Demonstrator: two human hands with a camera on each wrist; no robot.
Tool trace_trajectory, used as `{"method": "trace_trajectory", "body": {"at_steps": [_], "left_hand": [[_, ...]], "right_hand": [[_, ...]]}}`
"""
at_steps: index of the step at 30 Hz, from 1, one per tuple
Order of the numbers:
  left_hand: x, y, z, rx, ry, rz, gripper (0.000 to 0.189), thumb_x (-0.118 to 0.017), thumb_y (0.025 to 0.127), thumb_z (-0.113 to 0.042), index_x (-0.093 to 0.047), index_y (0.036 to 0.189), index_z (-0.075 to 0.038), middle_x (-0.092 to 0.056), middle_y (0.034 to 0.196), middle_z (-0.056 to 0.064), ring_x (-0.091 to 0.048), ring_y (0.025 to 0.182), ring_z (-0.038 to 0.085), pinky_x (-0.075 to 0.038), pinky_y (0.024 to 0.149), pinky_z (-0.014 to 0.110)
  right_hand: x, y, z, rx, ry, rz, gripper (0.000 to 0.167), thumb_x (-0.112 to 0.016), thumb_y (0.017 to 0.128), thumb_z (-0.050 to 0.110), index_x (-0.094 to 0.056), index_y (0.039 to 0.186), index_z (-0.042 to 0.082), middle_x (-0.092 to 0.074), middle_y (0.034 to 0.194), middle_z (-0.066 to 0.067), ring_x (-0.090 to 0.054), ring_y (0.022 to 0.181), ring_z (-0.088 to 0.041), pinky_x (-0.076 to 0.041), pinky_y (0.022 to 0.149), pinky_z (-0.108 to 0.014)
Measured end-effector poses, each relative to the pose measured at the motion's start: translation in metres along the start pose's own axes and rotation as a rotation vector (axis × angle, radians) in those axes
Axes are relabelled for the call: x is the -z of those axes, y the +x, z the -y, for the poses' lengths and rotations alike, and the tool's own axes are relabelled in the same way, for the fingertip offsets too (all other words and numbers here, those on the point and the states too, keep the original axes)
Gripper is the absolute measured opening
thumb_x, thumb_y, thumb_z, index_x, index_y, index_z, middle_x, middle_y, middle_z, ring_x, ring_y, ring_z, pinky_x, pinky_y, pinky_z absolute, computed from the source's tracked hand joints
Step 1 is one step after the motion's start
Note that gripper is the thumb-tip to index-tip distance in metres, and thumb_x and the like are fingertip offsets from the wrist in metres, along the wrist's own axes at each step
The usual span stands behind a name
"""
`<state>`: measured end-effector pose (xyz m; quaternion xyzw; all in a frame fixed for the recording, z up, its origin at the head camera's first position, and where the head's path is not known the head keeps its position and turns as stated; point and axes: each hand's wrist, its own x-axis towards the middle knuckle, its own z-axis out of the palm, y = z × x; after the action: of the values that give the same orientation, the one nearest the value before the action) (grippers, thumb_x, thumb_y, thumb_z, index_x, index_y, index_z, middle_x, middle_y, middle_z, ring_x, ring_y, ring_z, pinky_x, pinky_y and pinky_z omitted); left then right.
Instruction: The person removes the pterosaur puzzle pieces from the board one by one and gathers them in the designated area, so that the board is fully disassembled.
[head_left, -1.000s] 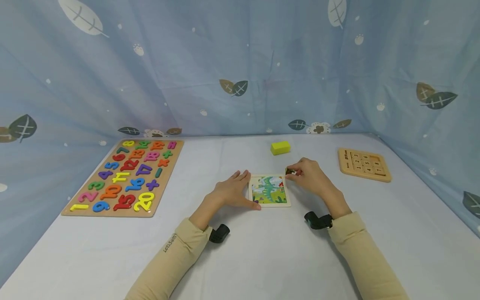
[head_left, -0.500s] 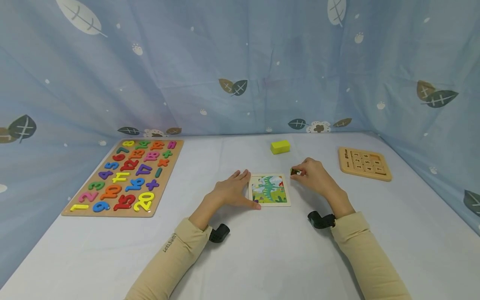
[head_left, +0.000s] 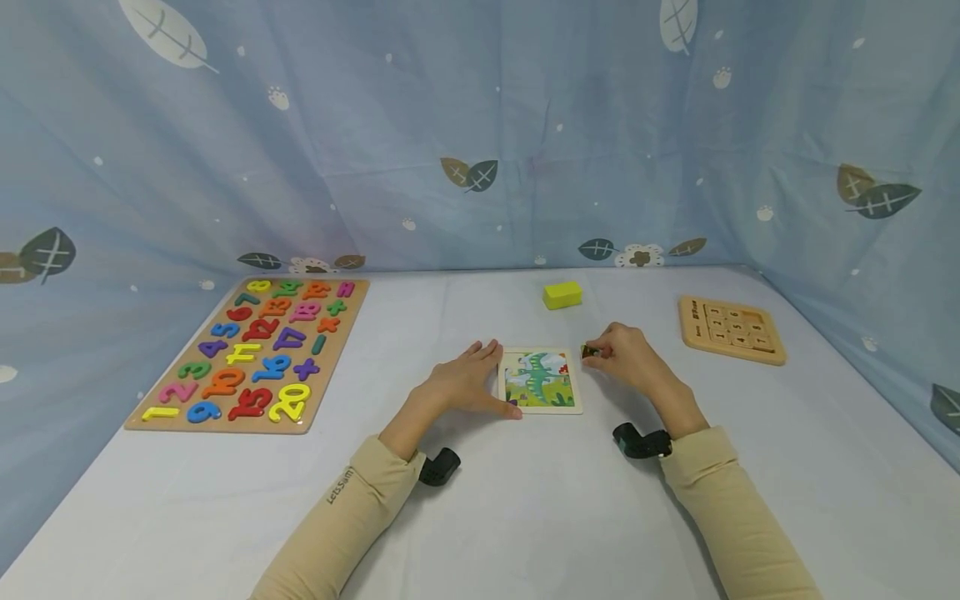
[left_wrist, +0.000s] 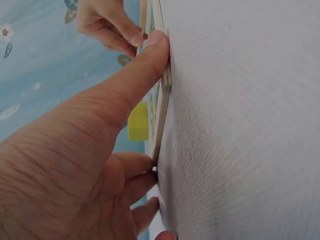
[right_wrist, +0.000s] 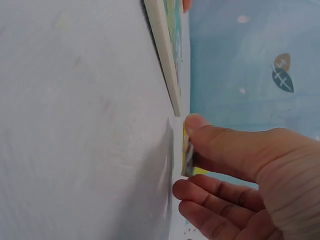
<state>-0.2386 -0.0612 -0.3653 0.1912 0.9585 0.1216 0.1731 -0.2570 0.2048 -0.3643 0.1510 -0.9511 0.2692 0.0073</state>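
Note:
A dinosaur picture puzzle [head_left: 538,380] in a pale wooden frame lies in the middle of the table. My left hand [head_left: 467,383] rests at its left side with fingers spread and fairly straight. In the left wrist view, the thumb touches the near edge of the frame [left_wrist: 162,107] and a fingertip touches the corner further along. Just right of the frame's far right corner, my right hand [head_left: 633,357] pinches a small flat puzzle piece [right_wrist: 188,157] between thumb and fingers. The piece shows dark and yellow colours; its face is mostly hidden by the fingers.
A yellow block [head_left: 562,295] sits behind the puzzle. On the left lies a wooden board [head_left: 315,412] with colourful numbers. A wooden number slide puzzle [head_left: 701,336] lies at the right. A blue leaf-patterned curtain [head_left: 405,108] hangs behind the table.
My right hand has drawn the small piece slightly right, away from the frame's corner, then a little nearer to me. My left hand has stayed at the frame.

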Motion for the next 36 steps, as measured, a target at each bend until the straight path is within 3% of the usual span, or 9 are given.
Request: {"method": "trace_trajectory", "body": {"at_steps": [7,20,27,36], "left_hand": [[0.0,0.0,0.001,-0.008,-0.005,-0.004,0.111,-0.069,0.074,-0.067,-0.013,0.156,-0.016,-0.009,0.163,-0.002,-0.007,0.151,0.021,-0.027,0.111,0.06],[0.001,-0.001,0.0,-0.007,-0.008,-0.012,0.111,-0.069,0.074,-0.067,-0.014,0.156,-0.015,-0.01,0.163,-0.002,-0.008,0.151,0.021,-0.028,0.111,0.06],[0.0,0.0,0.001,-0.008,-0.009,-0.013,0.111,-0.069,0.074,-0.066,-0.014,0.156,-0.016,-0.01,0.163,-0.002,-0.008,0.151,0.021,-0.028,0.11,0.06],[0.0,0.0,0.001,-0.004,0.001,0.006,0.111,-0.069,0.074,-0.067,-0.013,0.156,-0.016,-0.008,0.163,-0.003,-0.006,0.151,0.02,-0.028,0.109,0.061]], "right_hand": [[-0.002,0.0,0.001,0.001,-0.021,0.013,0.034,-0.073,0.084,0.011,-0.067,0.108,-0.013,-0.06,0.088,-0.019,-0.047,0.068,-0.019,-0.036,0.054,-0.025],[-0.004,0.003,0.004,0.01,-0.095,0.06,0.03,-0.07,0.086,0.01,-0.069,0.106,-0.012,-0.061,0.097,-0.021,-0.051,0.075,-0.021,-0.042,0.06,-0.026],[-0.003,0.002,0.005,-0.027,-0.095,0.062,0.036,-0.071,0.085,0.011,-0.066,0.109,-0.015,-0.063,0.096,-0.023,-0.051,0.073,-0.02,-0.042,0.059,-0.027],[0.008,0.007,0.015,0.016,-0.11,0.07,0.046,-0.073,0.085,0.018,-0.062,0.115,-0.015,-0.062,0.102,-0.024,-0.057,0.077,-0.023,-0.049,0.064,-0.032]]}}
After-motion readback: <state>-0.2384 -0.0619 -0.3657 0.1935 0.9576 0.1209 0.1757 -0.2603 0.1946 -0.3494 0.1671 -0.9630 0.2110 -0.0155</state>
